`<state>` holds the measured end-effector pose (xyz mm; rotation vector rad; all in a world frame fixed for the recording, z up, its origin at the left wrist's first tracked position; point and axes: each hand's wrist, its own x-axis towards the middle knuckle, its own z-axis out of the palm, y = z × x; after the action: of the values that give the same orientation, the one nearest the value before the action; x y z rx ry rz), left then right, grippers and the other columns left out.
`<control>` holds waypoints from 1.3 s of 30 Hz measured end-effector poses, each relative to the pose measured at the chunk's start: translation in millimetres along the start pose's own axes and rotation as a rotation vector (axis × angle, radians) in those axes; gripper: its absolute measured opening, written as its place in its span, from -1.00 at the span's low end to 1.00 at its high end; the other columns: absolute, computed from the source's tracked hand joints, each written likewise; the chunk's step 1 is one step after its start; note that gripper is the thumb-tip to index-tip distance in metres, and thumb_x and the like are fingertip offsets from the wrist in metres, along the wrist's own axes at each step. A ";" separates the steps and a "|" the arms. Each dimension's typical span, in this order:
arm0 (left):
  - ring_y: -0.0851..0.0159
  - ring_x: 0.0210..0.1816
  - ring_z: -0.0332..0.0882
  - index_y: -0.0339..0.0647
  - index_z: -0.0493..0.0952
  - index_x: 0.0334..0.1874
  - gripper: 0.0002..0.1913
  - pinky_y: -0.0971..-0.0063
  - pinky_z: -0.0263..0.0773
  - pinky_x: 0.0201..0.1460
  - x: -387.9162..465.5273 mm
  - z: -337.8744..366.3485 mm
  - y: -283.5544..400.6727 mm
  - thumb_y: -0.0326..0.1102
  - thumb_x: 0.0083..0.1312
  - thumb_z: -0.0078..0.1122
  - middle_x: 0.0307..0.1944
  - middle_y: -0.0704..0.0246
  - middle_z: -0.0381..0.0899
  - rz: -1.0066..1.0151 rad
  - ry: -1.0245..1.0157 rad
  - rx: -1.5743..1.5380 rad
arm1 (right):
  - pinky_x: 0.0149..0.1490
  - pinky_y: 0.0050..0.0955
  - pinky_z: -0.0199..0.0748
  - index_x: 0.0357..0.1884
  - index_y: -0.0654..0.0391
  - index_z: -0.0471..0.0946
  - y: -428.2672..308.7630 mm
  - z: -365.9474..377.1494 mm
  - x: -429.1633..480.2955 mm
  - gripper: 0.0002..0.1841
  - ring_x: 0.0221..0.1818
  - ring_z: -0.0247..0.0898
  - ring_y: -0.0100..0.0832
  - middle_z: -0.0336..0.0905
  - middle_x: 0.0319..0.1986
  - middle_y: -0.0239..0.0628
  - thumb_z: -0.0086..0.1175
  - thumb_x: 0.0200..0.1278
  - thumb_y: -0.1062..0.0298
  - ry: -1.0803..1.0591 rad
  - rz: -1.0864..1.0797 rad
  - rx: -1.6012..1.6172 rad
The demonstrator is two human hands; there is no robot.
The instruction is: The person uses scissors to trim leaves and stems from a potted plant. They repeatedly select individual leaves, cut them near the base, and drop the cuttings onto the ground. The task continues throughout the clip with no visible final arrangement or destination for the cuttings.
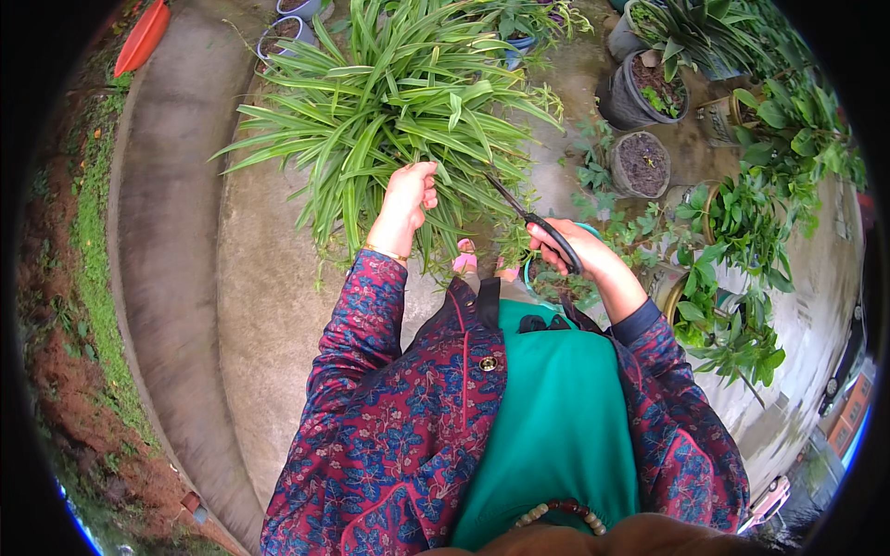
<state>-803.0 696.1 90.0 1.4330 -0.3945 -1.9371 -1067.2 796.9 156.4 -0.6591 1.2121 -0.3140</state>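
Observation:
A large spider plant with long green leaves edged in pale stripes spreads out before me. My left hand is at its near side, thumb and forefinger pinched together on a thin leaf; the pinched part is mostly hidden by the fingers. In my right hand is a pair of black-handled shears. Their narrow blades point up and left into the leaves at the plant's right side, and the tips are close to the foliage. Whether the blades touch a leaf is unclear.
Along the right stand several potted plants, among them a black pot and a grey pot of soil. A turquoise-rimmed pot is below my right hand. A concrete curb runs down the left, and an orange-red basin lies beyond it.

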 end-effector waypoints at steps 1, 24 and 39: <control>0.53 -0.71 0.06 -0.12 0.34 -0.44 -0.87 0.60 0.01 -0.67 -3.1 -2.7 1.7 -0.35 0.25 0.04 -0.67 0.55 0.21 -0.037 -0.005 -0.036 | -0.74 -0.65 0.06 -0.40 0.19 0.44 -0.5 0.3 0.5 -0.50 -0.84 0.15 -0.63 0.26 -0.80 -0.50 0.07 0.20 -0.15 -0.001 0.004 -0.007; 0.53 -0.69 0.08 -0.17 0.43 -0.40 -0.90 0.61 0.08 -0.61 -40.7 -27.0 0.0 -0.32 0.23 0.04 -0.65 0.56 0.24 -0.075 0.064 0.071 | -0.76 -0.59 0.05 -0.38 0.27 0.44 10.7 3.1 24.1 -0.40 -0.85 0.12 -0.59 0.24 -0.81 -0.47 0.10 0.14 -0.23 -0.052 0.035 -0.100; 0.55 -0.69 0.06 -0.28 0.45 0.01 -0.71 0.62 0.03 -0.66 -23.1 -16.2 -17.1 -0.37 0.27 -0.05 -0.63 0.58 0.23 -0.154 0.039 0.180 | -0.75 -0.57 0.08 -0.31 0.31 0.46 21.8 -0.2 31.7 -0.31 -0.84 0.13 -0.57 0.24 -0.78 -0.45 0.10 0.08 -0.31 0.001 0.107 -0.159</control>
<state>-790.2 726.6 90.7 1.6567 -0.4626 -2.0347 -1059.3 796.1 118.7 -0.7278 1.2777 -0.1291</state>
